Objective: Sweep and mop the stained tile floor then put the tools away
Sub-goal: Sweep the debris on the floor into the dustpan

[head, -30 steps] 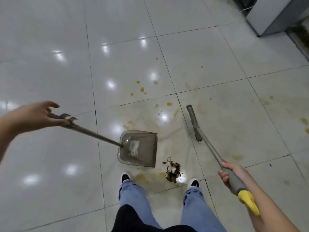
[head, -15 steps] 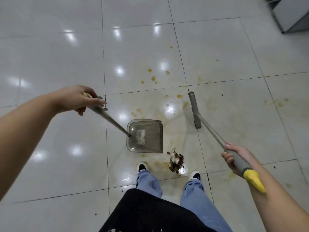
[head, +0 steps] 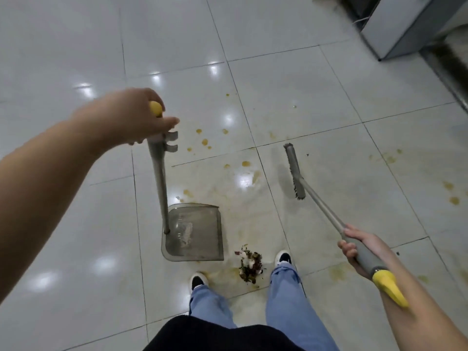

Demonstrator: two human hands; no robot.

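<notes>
The left hand (head: 141, 115) curls over the yellow top of the dustpan (head: 193, 233) handle, fingers and thumb wrapped round it, so the pan hangs from a long, nearly upright pole. The right hand (head: 359, 248) grips the grey sleeve of the broom (head: 293, 172) shaft just above its yellow end cap, fingers closed round it. The broom head sits out ahead on the tile, well apart from the debris (head: 249, 267).

That debris pile lies between the 2 shoes (head: 283, 258), just beside the pan's near right corner but not in front of its mouth. This is where trouble could start: a sweep from the broom's present spot would probably drive the bits past the pan's edge or onto the shoes rather than into the tray.

A grip at the very top gives little leverage (the pan can twist or lift its lip), and crumbs would then slide underneath. The scrap of pale litter already in the pan could spill if the tray tips.

The tiles around are smeared with yellow-brown stains (head: 202, 141) and look wet; dragging bristles through them may smear the mess wider and foul the broom before mopping. A glossy damp floor is also a slip risk for the feet.
</notes>
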